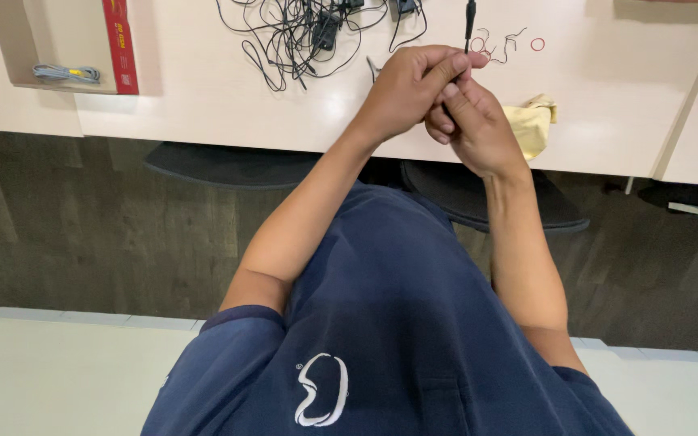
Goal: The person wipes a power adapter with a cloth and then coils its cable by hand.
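I read this as mid-step handling of a thin black cable (469, 24). Left hand (409, 89) and right hand (474, 121) meet over the pale counter (203, 89), fingers pinched on the cable's near end. Its long axis runs near-to-far, free end pointing far. Next move, I judge, needs a steady pinch. Tangled black wires (300, 32) far left; yellow cloth (533, 121) right.

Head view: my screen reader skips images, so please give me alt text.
Both hands, left hand and right hand, pinch a thin black cable above a pale table. A tangle of black cables, a yellow cloth and red rubber bands lie nearby.
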